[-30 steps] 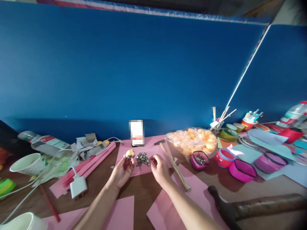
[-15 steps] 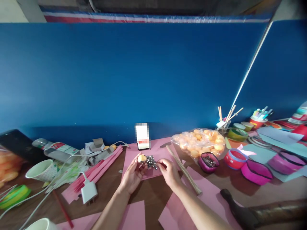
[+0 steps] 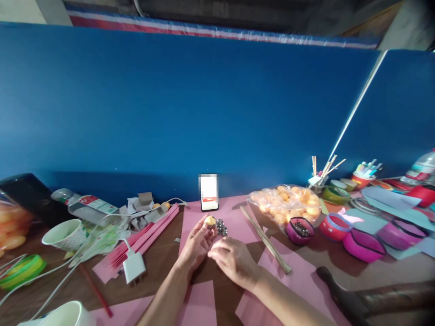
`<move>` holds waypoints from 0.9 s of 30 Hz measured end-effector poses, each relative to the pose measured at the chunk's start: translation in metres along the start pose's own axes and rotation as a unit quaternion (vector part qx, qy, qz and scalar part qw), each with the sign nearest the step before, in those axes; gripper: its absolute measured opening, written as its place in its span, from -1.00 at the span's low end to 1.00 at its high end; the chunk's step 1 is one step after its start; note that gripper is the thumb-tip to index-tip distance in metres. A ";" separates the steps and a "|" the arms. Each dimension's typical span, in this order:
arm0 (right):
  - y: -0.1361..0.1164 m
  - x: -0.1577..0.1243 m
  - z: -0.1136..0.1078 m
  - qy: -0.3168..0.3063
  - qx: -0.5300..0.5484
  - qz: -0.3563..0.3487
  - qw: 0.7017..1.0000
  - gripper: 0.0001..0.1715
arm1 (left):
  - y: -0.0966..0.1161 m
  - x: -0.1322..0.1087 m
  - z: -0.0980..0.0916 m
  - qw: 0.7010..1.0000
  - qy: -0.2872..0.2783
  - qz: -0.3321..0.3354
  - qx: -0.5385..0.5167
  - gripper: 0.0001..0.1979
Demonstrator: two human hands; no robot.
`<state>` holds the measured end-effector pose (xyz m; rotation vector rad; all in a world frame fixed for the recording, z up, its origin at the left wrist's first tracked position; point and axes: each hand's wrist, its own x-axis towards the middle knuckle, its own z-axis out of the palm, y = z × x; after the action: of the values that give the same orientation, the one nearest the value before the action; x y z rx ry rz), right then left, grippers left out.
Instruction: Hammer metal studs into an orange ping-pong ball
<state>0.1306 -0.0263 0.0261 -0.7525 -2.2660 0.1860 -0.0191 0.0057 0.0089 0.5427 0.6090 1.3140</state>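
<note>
My left hand (image 3: pixel 196 246) grips a small orange ball (image 3: pixel 210 220) between thumb and fingers, above the pink paper (image 3: pixel 234 209); the ball's underside looks dark and dotted. Just to the right of the ball lies a cluster of small shiny metal pieces (image 3: pixel 222 227), too small to name. My right hand (image 3: pixel 234 261) is close beside the left fingers, lower and to the right of the ball. Its fingers are bent and drawn together, and whatever is between them is hidden. A phone (image 3: pixel 210 206) stands upright behind the hands, its screen blurred out.
At right are a clear bag of orange balls (image 3: pixel 283 201), a purple bowl of small metal bits (image 3: pixel 299 231), thin sticks (image 3: pixel 267 240) and a hammer (image 3: pixel 340 290). At left are a white charger (image 3: pixel 134 267), cables, pink strips (image 3: pixel 149 233), a bottle (image 3: pixel 91 209) and a paper cup (image 3: pixel 64 236).
My right hand has come from the metal pieces toward my left hand and lower. The left hand keeps hold of the ball. The whole view has shifted and tilted slightly.
</note>
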 end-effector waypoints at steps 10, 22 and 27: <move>-0.043 0.019 -0.010 -0.017 0.131 0.000 0.991 -0.81 | 0.006 -0.002 0.004 1.000 -0.013 0.004 -0.013 -0.45; 0.023 0.030 0.006 0.159 0.526 0.385 0.742 -0.78 | 0.001 -0.001 0.005 1.000 -0.013 0.003 0.021 -0.48; 0.025 0.027 0.006 0.140 0.576 0.384 0.708 -0.77 | 0.000 0.001 0.006 0.999 -0.007 -0.011 0.032 -0.47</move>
<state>0.1230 0.0104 0.0296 -0.8282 -1.0033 1.5753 -0.0154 0.0062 0.0130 0.5964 0.6453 1.2720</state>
